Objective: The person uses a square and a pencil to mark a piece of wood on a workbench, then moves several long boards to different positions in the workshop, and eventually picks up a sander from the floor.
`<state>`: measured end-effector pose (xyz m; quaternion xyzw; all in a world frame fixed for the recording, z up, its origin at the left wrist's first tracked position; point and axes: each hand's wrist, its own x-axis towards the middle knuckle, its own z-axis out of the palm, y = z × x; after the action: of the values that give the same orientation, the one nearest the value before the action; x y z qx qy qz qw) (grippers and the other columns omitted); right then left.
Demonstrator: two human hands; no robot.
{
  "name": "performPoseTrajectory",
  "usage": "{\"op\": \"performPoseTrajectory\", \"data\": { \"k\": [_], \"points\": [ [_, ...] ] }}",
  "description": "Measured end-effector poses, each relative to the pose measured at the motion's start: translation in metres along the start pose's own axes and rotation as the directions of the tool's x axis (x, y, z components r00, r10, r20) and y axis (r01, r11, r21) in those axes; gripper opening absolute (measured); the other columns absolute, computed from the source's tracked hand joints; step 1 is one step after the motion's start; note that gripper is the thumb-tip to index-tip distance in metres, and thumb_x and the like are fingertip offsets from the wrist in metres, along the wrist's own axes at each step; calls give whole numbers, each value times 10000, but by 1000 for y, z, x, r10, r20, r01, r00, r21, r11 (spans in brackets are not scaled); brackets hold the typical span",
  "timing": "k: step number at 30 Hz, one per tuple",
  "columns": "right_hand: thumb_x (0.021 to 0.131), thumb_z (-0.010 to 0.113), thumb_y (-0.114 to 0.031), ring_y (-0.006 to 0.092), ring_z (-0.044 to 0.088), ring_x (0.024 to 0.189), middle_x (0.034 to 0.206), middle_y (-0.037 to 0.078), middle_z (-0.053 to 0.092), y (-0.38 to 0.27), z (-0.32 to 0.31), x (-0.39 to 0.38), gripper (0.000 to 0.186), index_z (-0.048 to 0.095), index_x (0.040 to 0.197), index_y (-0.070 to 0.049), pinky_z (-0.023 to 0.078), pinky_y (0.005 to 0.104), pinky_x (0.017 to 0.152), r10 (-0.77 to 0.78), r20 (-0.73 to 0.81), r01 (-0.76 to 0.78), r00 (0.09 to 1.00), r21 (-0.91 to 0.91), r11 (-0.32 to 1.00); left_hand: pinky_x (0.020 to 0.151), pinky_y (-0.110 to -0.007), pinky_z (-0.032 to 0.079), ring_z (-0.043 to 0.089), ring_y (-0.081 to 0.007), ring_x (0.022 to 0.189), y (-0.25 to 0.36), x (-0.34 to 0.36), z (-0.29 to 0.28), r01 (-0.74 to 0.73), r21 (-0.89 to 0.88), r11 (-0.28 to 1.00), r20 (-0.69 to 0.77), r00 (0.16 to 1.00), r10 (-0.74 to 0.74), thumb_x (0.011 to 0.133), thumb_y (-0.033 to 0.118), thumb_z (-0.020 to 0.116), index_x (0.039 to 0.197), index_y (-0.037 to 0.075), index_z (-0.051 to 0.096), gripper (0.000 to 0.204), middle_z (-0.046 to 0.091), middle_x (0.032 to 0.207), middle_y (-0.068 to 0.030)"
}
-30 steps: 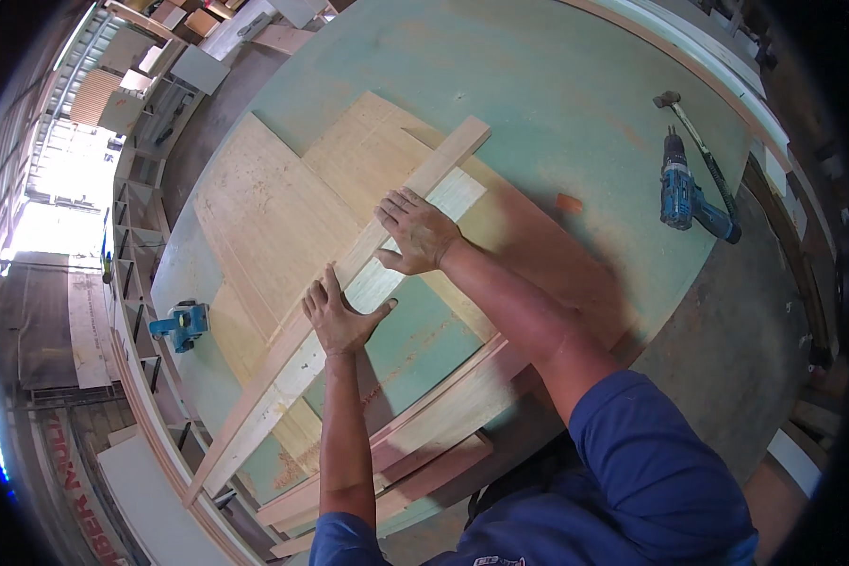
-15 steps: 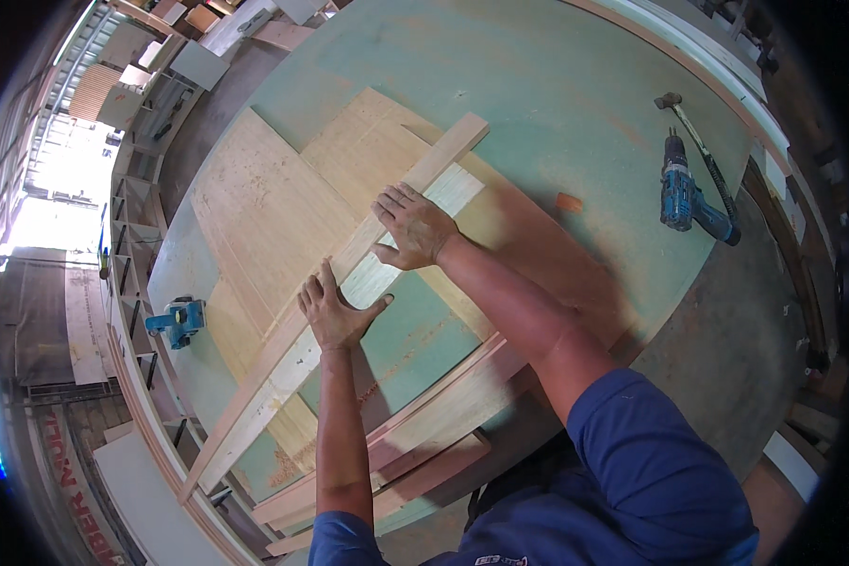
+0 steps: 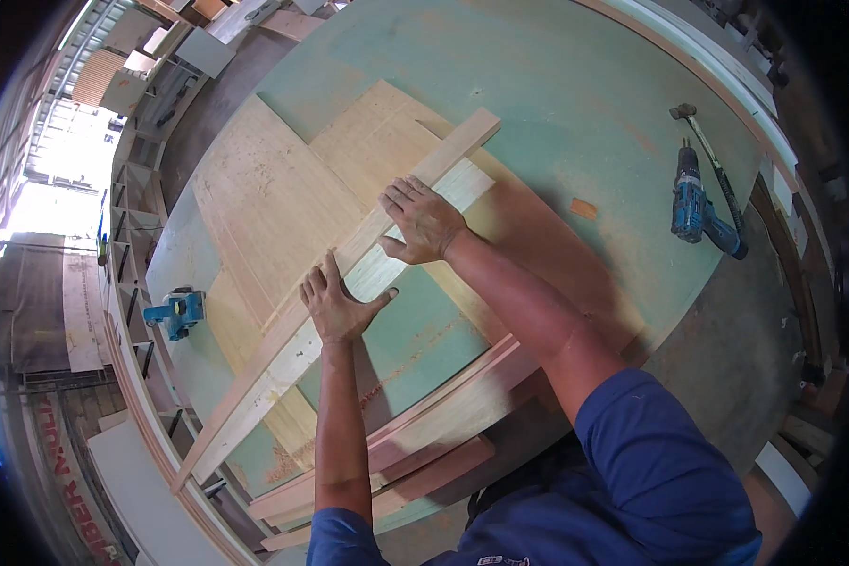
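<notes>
Near the centre of the frame, the right hand (image 3: 426,224) and the left hand (image 3: 336,309) are covering stretches of the long wooden bar (image 3: 363,241) and hiding parts of the pale strip (image 3: 373,275) along it. At the lower centre the left forearm (image 3: 342,424) is screening part of the planks (image 3: 453,404), while the lower edge is cutting off the blue shirt (image 3: 665,462) and the upper edge is cropping the green tabletop (image 3: 547,104); glare at the upper left is blotting out the bright opening (image 3: 61,217).
</notes>
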<state>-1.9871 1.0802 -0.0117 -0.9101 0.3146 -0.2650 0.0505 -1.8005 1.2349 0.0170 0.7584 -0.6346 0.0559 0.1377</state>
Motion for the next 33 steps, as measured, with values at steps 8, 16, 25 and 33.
{"op": "performPoseTrajectory", "data": {
  "k": [8,16,25,33],
  "points": [
    [903,507,-548,388,483,1358,1360,256,578,2,2,4,769,560,1334,87,281,471,1208,-1,16,1,1000,-3,1000,1072,-515,380,506,-422,1188,-1,4,0,7,2,1000,4,1000,-7,524,751,842,1493,30,424,1278,552,1262,-253],
    [906,502,-532,384,475,1371,1380,254,571,2,2,8,763,550,1351,87,268,464,1218,9,41,-8,999,-15,1000,1083,-506,370,491,-403,1204,-1,8,-1,20,12,1000,21,1000,-20,521,757,839,1494,23,419,1290,548,1260,-229],
    [887,569,-524,394,503,1334,1347,254,582,5,5,9,746,566,1318,84,297,474,1208,-4,-20,4,1000,-14,1000,1070,-515,381,496,-419,1190,-4,10,3,12,-3,1000,0,1000,-12,521,728,853,1485,35,432,1259,543,1257,-242],
    [903,517,-529,385,461,1382,1399,260,550,3,0,14,772,527,1370,85,263,467,1223,15,73,-14,997,-8,1000,1077,-522,371,485,-434,1207,-6,13,1,26,-2,1000,19,999,-26,524,737,847,1487,42,430,1259,531,1266,-260]
  ]
}}
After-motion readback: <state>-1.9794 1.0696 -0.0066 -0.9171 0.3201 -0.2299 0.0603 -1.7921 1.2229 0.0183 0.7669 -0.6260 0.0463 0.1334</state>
